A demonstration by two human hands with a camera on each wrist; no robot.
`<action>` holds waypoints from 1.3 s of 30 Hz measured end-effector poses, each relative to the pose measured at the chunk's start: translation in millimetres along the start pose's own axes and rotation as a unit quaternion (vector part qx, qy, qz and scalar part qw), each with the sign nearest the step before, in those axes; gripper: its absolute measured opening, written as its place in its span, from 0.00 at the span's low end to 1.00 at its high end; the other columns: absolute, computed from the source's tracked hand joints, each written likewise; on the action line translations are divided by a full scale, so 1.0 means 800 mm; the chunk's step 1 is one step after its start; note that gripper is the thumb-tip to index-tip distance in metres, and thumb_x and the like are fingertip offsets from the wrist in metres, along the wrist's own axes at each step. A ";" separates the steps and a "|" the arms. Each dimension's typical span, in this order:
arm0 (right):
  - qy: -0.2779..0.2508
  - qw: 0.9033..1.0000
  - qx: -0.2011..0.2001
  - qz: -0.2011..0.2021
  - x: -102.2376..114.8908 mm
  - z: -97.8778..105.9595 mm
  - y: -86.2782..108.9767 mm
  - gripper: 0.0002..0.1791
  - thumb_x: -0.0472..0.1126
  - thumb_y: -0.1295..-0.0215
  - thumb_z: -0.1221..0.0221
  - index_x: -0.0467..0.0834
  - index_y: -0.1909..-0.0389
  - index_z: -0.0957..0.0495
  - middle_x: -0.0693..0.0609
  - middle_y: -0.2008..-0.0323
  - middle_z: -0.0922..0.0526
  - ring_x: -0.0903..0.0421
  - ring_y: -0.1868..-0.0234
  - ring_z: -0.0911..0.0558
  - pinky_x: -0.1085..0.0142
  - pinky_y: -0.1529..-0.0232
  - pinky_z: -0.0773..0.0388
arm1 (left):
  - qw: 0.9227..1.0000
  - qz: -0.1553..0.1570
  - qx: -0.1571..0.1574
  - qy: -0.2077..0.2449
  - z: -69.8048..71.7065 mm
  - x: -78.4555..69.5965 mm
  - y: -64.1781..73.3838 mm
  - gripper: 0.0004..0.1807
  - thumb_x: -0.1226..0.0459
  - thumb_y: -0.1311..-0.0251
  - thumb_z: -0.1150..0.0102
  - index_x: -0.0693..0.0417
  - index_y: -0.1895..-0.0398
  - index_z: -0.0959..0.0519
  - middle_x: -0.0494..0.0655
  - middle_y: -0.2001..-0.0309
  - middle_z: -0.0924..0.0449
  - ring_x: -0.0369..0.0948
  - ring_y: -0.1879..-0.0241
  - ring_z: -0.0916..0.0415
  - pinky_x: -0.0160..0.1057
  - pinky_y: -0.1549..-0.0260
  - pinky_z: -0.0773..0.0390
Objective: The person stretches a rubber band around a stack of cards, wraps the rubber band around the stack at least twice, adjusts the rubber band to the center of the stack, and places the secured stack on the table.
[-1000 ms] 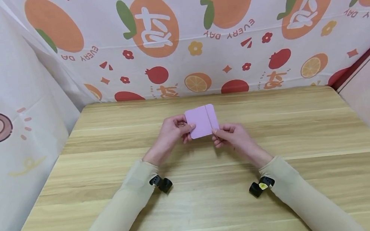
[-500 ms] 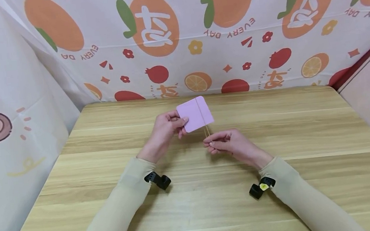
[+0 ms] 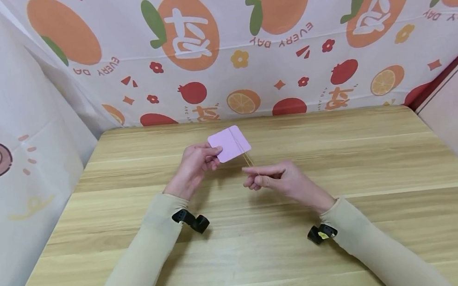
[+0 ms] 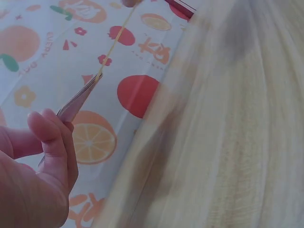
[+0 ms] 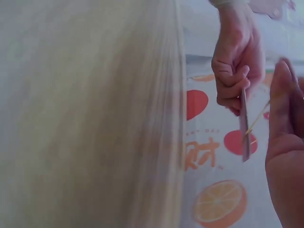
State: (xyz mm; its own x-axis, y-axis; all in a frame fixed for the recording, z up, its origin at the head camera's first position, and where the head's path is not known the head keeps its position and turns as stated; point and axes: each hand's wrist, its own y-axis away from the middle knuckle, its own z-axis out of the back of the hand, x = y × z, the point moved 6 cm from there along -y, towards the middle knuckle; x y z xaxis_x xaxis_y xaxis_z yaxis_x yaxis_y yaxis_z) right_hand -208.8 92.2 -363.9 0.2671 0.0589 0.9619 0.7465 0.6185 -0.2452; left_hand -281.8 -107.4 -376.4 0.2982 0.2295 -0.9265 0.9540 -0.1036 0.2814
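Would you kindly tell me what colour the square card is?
The square card is pinkish lilac, seen best in the head view.

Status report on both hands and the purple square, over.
Left hand gripping purple square. Right hand holding rubber band, stretched out from the square. No obstruction seen between square and right hand, just the band.

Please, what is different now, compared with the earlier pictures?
The left hand has carried the pink square to the person's left. The right hand, earlier at the square's corner, is now apart from it, with the thin band stretched between them. The left hand still holds the square; the right, the band.
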 end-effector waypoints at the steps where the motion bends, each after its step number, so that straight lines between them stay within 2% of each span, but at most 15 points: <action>1: 0.007 1.000 0.001 0.017 0.004 -0.002 -0.001 0.23 0.34 0.29 0.44 0.40 0.34 0.29 0.41 0.56 0.15 0.35 0.56 0.18 0.52 0.53 0.19 | 1.000 0.001 0.001 0.003 0.001 0.001 -0.001 0.02 0.77 0.39 0.42 0.66 0.68 0.24 0.48 0.83 0.24 0.37 0.86 0.29 0.28 0.87 0.30; 3: 0.010 0.999 0.006 0.040 0.011 -0.007 -0.003 0.30 0.32 0.28 0.46 0.45 0.27 0.38 0.39 0.54 0.16 0.34 0.56 0.19 0.50 0.52 0.19 | 1.000 0.004 0.004 0.004 0.001 0.002 -0.001 0.01 0.77 0.40 0.42 0.67 0.67 0.24 0.48 0.83 0.24 0.37 0.86 0.29 0.28 0.87 0.30; 5: 0.004 0.999 0.008 0.046 0.013 -0.008 -0.004 0.36 0.31 0.27 0.48 0.50 0.23 0.48 0.37 0.52 0.18 0.32 0.56 0.19 0.49 0.52 0.20 | 1.000 0.007 0.009 0.006 0.000 0.003 -0.001 0.01 0.76 0.40 0.42 0.67 0.67 0.24 0.49 0.82 0.24 0.37 0.85 0.29 0.28 0.86 0.30; 8: -0.014 0.999 -0.002 0.032 0.013 -0.004 -0.005 0.42 0.32 0.26 0.50 0.60 0.21 0.60 0.34 0.47 0.21 0.30 0.55 0.20 0.49 0.51 0.20 | 1.000 0.010 0.011 0.006 -0.004 0.002 0.000 0.02 0.76 0.40 0.40 0.66 0.68 0.24 0.49 0.82 0.24 0.37 0.85 0.29 0.28 0.86 0.30; 12: -0.057 0.998 -0.021 0.005 0.009 0.003 -0.006 0.42 0.37 0.23 0.54 0.68 0.23 0.67 0.31 0.41 0.26 0.33 0.53 0.20 0.51 0.48 0.21 | 1.000 0.001 0.001 0.003 -0.008 0.001 0.001 0.02 0.76 0.40 0.40 0.67 0.68 0.24 0.49 0.82 0.24 0.37 0.85 0.29 0.29 0.87 0.30; 18: -0.104 0.994 -0.028 -0.022 -0.001 0.010 -0.008 0.40 0.40 0.22 0.55 0.70 0.24 0.67 0.29 0.39 0.29 0.42 0.54 0.16 0.49 0.47 0.22 | 0.999 -0.033 -0.010 -0.034 -0.014 -0.001 0.005 0.05 0.76 0.40 0.40 0.67 0.70 0.26 0.48 0.83 0.26 0.37 0.86 0.30 0.29 0.88 0.30; 23: -0.117 0.992 -0.037 -0.042 -0.002 0.011 -0.007 0.39 0.37 0.21 0.57 0.69 0.24 0.67 0.32 0.39 0.27 0.42 0.53 0.17 0.50 0.48 0.21 | 0.998 -0.050 -0.010 -0.040 -0.019 -0.004 0.009 0.06 0.76 0.40 0.40 0.67 0.72 0.27 0.48 0.82 0.26 0.37 0.86 0.30 0.29 0.88 0.31; 26: -0.128 0.989 -0.046 -0.065 -0.004 0.011 -0.007 0.37 0.41 0.20 0.58 0.67 0.23 0.67 0.33 0.40 0.26 0.43 0.54 0.16 0.51 0.48 0.22 | 0.997 -0.056 -0.012 -0.046 -0.019 -0.004 0.010 0.05 0.76 0.40 0.40 0.67 0.71 0.26 0.48 0.82 0.26 0.37 0.86 0.30 0.29 0.88 0.31; 29: -0.159 0.981 -0.054 -0.094 -0.009 0.012 -0.006 0.36 0.47 0.20 0.58 0.61 0.22 0.68 0.30 0.40 0.27 0.47 0.54 0.15 0.53 0.46 0.22 | 0.995 -0.069 -0.017 -0.063 -0.020 -0.004 0.011 0.06 0.76 0.40 0.40 0.67 0.72 0.26 0.48 0.82 0.26 0.37 0.86 0.30 0.29 0.88 0.30; 33: -0.208 0.968 -0.060 -0.127 -0.015 0.016 -0.003 0.35 0.49 0.19 0.62 0.45 0.22 0.66 0.27 0.41 0.28 0.48 0.56 0.14 0.56 0.46 0.23 | 0.990 -0.096 -0.016 -0.101 -0.023 -0.006 0.014 0.05 0.75 0.40 0.40 0.67 0.71 0.27 0.49 0.82 0.27 0.37 0.86 0.30 0.31 0.88 0.30; 35: -0.220 0.963 -0.062 -0.140 -0.018 0.018 -0.003 0.34 0.52 0.20 0.63 0.39 0.23 0.60 0.28 0.43 0.26 0.47 0.56 0.14 0.57 0.46 0.23 | 0.988 -0.106 -0.013 -0.115 -0.024 -0.006 0.015 0.05 0.75 0.39 0.41 0.68 0.70 0.26 0.50 0.81 0.26 0.38 0.86 0.30 0.31 0.87 0.29; 39: -0.216 0.962 -0.059 -0.155 -0.022 0.023 -0.002 0.37 0.57 0.22 0.62 0.35 0.25 0.49 0.31 0.46 0.22 0.46 0.55 0.15 0.59 0.47 0.22 | 0.985 -0.116 -0.012 -0.124 -0.024 -0.007 0.016 0.04 0.75 0.39 0.41 0.69 0.69 0.26 0.51 0.80 0.25 0.38 0.85 0.30 0.31 0.87 0.29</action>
State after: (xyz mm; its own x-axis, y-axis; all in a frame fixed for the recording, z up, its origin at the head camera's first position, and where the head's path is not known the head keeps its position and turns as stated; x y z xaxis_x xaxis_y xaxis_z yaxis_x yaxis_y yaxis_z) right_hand -225.7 104.7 -378.2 -0.2391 0.2224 0.9452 0.8204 0.5669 0.0742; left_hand -270.7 -91.6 -362.7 0.0581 0.0007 -0.9983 0.9969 -0.0525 0.0580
